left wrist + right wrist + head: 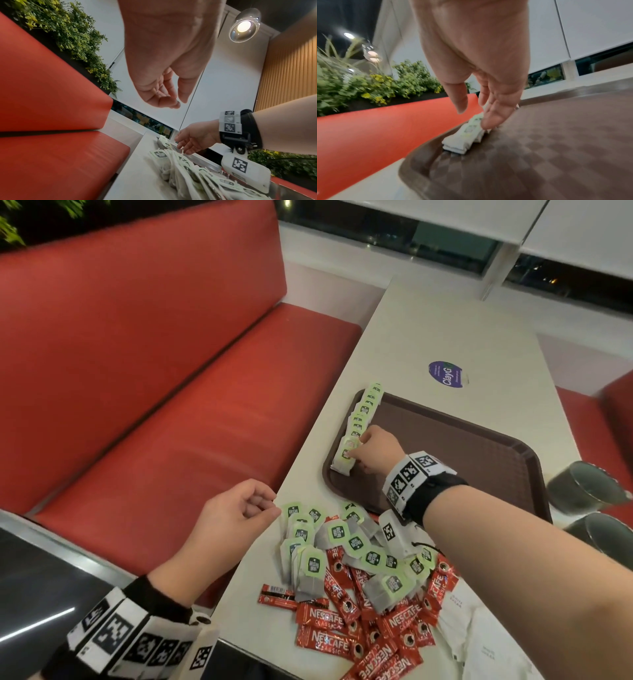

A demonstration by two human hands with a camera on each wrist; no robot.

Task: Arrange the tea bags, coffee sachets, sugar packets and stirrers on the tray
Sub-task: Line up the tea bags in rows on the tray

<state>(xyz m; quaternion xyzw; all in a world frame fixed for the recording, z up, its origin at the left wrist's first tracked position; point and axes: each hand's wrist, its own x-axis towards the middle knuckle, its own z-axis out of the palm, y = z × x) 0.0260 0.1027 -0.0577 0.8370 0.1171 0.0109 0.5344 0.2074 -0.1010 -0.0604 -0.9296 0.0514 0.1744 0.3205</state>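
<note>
A brown tray (pixel 462 446) lies on the white table. A row of green-tagged tea bags (pixel 359 419) lines its left edge. My right hand (pixel 359 448) reaches over the tray, and its straight fingers (pixel 489 121) rest on the near end of that row (pixel 467 135). My left hand (pixel 270 503) hovers at the table's left edge, loosely curled and holding nothing (pixel 178 103). In front of the tray lies a loose pile of tea bags (pixel 342 542). Red coffee sachets (pixel 359 621) lie under and beside it, with white sugar packets (pixel 472 638) to the right.
A red bench (pixel 154 405) runs along the table's left side. Two metal cups (pixel 582 487) stand at the right, past the tray. A purple sticker (pixel 445 374) sits on the table (pixel 462 330) behind the tray.
</note>
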